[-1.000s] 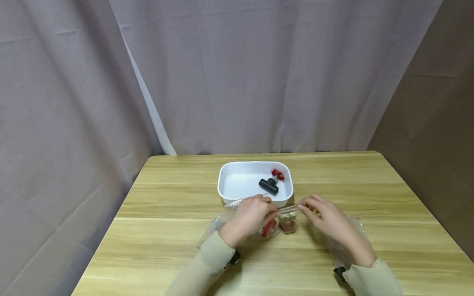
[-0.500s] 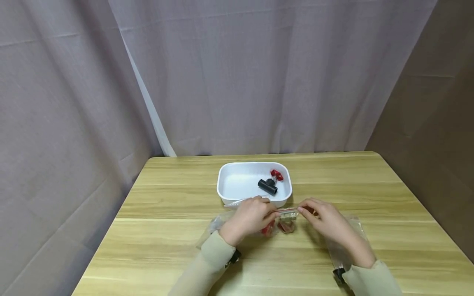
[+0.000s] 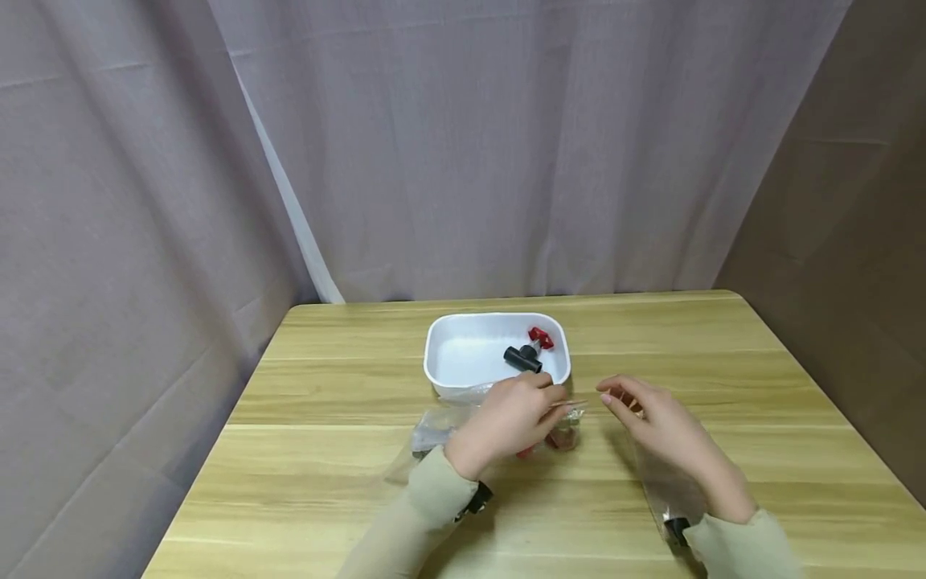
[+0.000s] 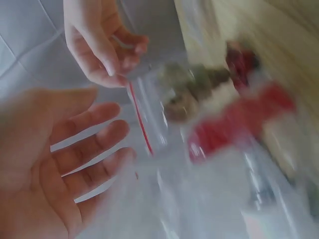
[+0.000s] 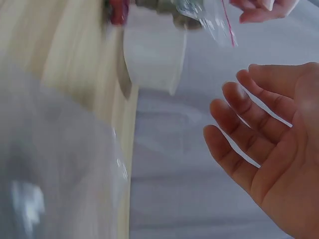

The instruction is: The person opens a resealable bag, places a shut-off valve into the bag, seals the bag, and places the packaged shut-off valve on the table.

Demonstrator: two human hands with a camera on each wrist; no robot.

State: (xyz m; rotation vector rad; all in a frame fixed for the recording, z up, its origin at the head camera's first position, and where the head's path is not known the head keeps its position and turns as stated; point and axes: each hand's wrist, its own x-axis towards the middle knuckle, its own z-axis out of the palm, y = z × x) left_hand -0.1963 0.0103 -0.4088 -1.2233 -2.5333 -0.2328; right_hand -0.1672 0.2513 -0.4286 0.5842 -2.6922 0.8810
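In the head view my left hand (image 3: 515,414) overlaps the top of a small clear zip bag (image 3: 571,414). The left wrist view shows that hand's fingers spread beside the bag's red zip strip (image 4: 140,117), with nothing gripped between them. Inside the bag is a brass fitting (image 4: 192,89) with a dark red part (image 4: 241,64). My right hand (image 3: 661,422) is just right of the bag, its fingers relaxed and parted in the right wrist view. Another clear bag under my left hand holds a red-handled piece (image 4: 239,119) with a metal stem, blurred and partly hidden.
Behind the hands stands a white tray (image 3: 463,354) containing a black tee-shaped valve (image 3: 524,359) with a red handle. A clear bag with greyish contents (image 3: 432,430) lies left of my left hand. One more clear bag (image 3: 661,482) lies under my right forearm.
My right hand has let go of the small bag's zip end and drawn slightly right. My left hand has shifted right over the strip, its fingers now loosened.
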